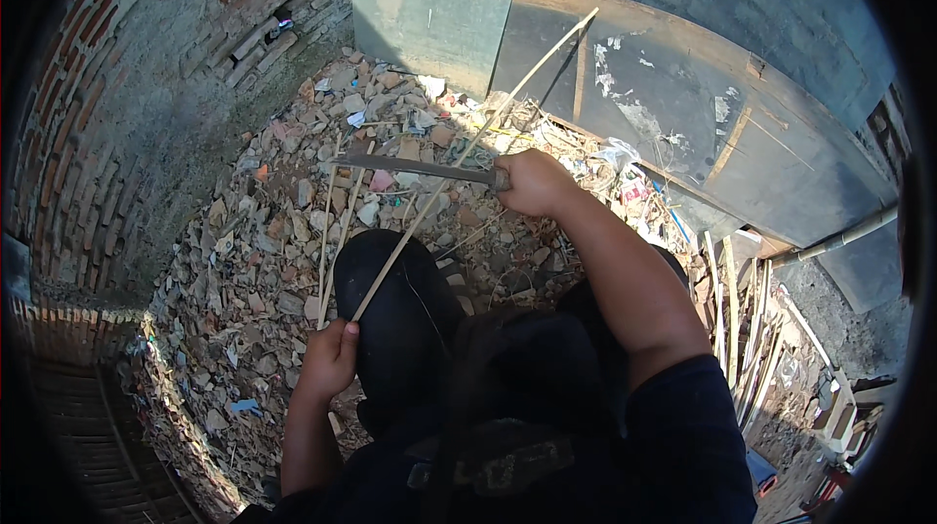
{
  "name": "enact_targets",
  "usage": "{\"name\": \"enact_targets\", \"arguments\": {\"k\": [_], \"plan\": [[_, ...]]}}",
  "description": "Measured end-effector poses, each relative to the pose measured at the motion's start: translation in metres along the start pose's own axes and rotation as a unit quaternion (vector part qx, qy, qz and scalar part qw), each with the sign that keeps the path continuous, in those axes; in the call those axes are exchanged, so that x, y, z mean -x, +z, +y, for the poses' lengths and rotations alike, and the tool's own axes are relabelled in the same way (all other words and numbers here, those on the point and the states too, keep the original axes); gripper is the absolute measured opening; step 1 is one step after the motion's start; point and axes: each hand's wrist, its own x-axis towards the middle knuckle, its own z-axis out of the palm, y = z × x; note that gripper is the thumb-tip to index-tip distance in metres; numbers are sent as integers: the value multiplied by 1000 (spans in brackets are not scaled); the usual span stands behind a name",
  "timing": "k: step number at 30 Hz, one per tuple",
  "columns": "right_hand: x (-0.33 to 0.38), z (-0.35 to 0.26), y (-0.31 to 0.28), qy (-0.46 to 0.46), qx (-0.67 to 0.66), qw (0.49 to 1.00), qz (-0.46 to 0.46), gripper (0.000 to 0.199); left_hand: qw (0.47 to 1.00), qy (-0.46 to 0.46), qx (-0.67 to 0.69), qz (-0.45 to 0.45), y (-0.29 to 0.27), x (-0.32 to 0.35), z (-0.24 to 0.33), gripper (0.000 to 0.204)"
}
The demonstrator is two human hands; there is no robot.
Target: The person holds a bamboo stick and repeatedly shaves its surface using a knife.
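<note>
My left hand [332, 358] is closed round the near end of a long, thin bamboo strip [418, 217]. From there the strip slants up and to the right, across my dark-clad knee [390, 275], and its far end reaches in front of the dark board. My right hand [536, 182] grips the handle of a machete [420, 168], whose long dark blade points left and crosses the strip. Whether the blade touches the strip I cannot tell. Two more pale strips [337, 231] lean beside my left hand, their lower ends near it.
Broken brick and stone rubble [264, 251] covers the ground, mixed with litter. An old brick wall [117, 124] rises on the left; a dark board [634, 85] and a grey-green panel [434, 12] stand ahead. Several split bamboo strips [756, 329] lie at the right, below a bamboo pole [839, 239].
</note>
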Motion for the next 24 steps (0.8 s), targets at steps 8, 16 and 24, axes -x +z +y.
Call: {"name": "enact_targets", "arguments": {"k": [8, 16, 24], "plan": [[13, -35, 2, -100, 101, 990, -3, 30, 999, -28, -12, -15, -1, 7, -2, 47], [16, -22, 2, 17, -68, 996, 56, 39, 999, -36, 18, -5, 1, 4, 1, 47], [-10, 22, -3, -21, -34, 997, 67, 35, 999, 11, -35, 19, 4, 2, 1, 47]]}}
